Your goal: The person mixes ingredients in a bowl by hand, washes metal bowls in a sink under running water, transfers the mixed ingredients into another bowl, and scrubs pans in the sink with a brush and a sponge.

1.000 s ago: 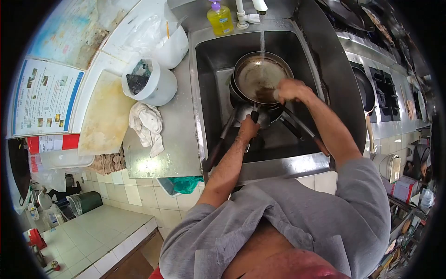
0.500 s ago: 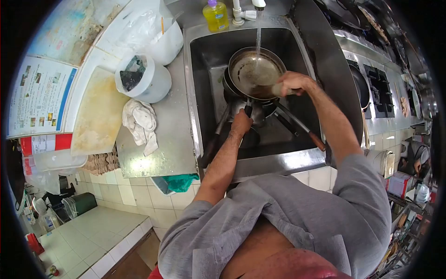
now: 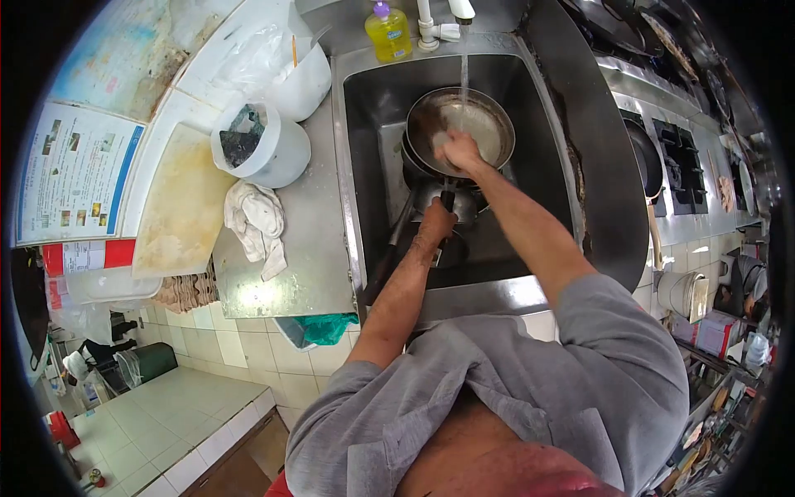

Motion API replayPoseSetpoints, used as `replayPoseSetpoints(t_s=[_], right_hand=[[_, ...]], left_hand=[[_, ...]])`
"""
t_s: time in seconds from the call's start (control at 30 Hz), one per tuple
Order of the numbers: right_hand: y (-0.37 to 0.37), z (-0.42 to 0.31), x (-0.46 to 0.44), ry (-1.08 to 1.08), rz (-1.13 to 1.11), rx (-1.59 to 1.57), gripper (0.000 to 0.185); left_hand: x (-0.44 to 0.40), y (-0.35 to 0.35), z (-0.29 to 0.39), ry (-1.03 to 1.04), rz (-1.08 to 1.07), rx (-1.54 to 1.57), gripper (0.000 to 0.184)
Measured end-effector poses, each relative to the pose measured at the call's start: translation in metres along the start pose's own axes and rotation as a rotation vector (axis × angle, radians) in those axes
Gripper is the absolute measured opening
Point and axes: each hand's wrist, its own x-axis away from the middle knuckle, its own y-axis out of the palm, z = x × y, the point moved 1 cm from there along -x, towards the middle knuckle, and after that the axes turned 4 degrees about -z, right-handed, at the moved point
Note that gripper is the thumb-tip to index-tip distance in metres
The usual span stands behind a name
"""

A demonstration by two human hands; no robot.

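Observation:
A round frying pan (image 3: 495, 124) sits tilted over other cookware in the sink, with water running into it. My left hand (image 3: 437, 219) is wrapped round its dark handle (image 3: 448, 195). Inside the pan, my right hand (image 3: 460, 151) is closed on a brush (image 3: 428, 124); its dark bristles are smeared by motion near the pan's left side. Beneath the pan lie more pans, mostly covered, one with a long handle (image 3: 401, 219) reaching down to the left.
The tap (image 3: 460, 10) pours at the sink's (image 3: 546, 207) back edge, beside a yellow soap bottle (image 3: 388, 35). On the left counter stand a white tub (image 3: 286, 153) and a crumpled cloth (image 3: 255, 219). A stove (image 3: 683, 166) is on the right.
My right hand has moved left with the brush, from the pan's right rim into the pan. My left hand keeps its hold on the handle. The view has shifted slightly.

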Motion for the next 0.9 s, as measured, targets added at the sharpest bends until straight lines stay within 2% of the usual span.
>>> replayPoseSetpoints(t_s=[0.07, 0.13, 0.2, 0.23, 0.3, 0.4, 0.47, 0.53, 0.6, 0.63, 0.67, 0.73, 0.77, 0.83, 0.9], right_hand=[[-0.042, 0.002, 0.012, -0.178, -0.433, 0.636, 0.025], [-0.083, -0.034, 0.048, 0.037, -0.544, 0.831, 0.025], [-0.115, -0.035, 0.019, -0.025, -0.538, 1.126, 0.029], [-0.111, -0.027, 0.002, -0.022, -0.539, 1.127, 0.029], [-0.093, -0.003, -0.036, -0.235, -0.110, 1.341, 0.033], [-0.058, -0.010, -0.015, -0.258, -0.195, 1.150, 0.040], [-0.050, 0.010, -0.015, -0.435, -0.329, 1.080, 0.047], [-0.084, -0.050, 0.027, -0.054, -0.678, 1.030, 0.064], [-0.103, -0.057, 0.020, 0.024, -0.654, 1.038, 0.060], [-0.105, -0.050, -0.001, 0.109, -0.752, 1.044, 0.049], [-0.094, -0.030, -0.028, 0.115, -0.748, 1.047, 0.049], [-0.066, 0.005, -0.070, -0.270, -0.457, 1.166, 0.035], [-0.057, 0.000, -0.065, -0.272, -0.459, 1.161, 0.035], [-0.045, -0.012, -0.044, -0.325, -0.237, 1.353, 0.035], [-0.065, -0.029, -0.037, -0.309, -0.239, 1.463, 0.036]], left_hand=[[-0.001, 0.001, -0.004, 0.005, 0.003, 0.055, 0.048], [-0.015, 0.010, -0.016, 0.016, 0.037, 0.010, 0.048], [-0.018, 0.015, -0.023, 0.021, 0.075, -0.032, 0.047], [-0.017, 0.017, -0.024, 0.032, 0.073, -0.082, 0.048], [-0.024, 0.019, -0.020, 0.049, 0.073, -0.134, 0.048], [-0.033, 0.016, -0.019, 0.133, 0.161, -0.172, 0.039], [-0.011, 0.008, -0.012, 0.030, 0.054, -0.075, 0.045], [-0.011, 0.007, -0.016, 0.034, 0.063, -0.065, 0.044], [-0.019, 0.010, -0.026, 0.035, 0.068, -0.034, 0.043], [-0.029, 0.016, -0.037, 0.086, 0.119, -0.081, 0.042], [-0.035, 0.020, -0.040, 0.142, 0.170, -0.130, 0.040], [-0.026, 0.015, -0.026, 0.101, 0.135, -0.101, 0.041], [-0.018, 0.010, -0.019, 0.050, 0.103, -0.079, 0.042], [-0.007, 0.001, -0.007, 0.003, 0.096, -0.063, 0.044], [-0.008, -0.002, -0.007, -0.021, 0.094, -0.038, 0.046]])
